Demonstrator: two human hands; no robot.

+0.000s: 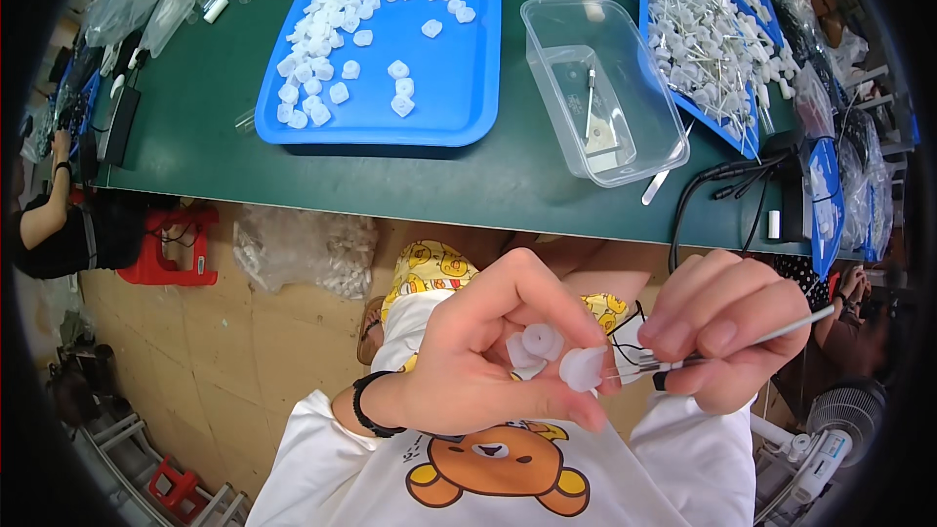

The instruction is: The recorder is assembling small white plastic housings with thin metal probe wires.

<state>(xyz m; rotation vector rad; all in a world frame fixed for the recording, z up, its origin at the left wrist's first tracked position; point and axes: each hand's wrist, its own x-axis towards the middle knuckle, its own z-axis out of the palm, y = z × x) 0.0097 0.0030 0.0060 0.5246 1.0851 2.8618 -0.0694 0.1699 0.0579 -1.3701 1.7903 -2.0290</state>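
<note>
Left hand (488, 356) grip pinches white plastic caps (561, 356); right hand (727, 327) grip holds a thin tube (742, 344), its tip at the foremost cap. Risk: misalignment bends the tube; spare caps slip from the grip.

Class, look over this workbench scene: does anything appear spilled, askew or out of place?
A thin white rod lies loose on the green table, beside the clear plastic bin rather than in it or in the blue tray of rods. A clear bag of white parts sits on the floor below the table.
</note>
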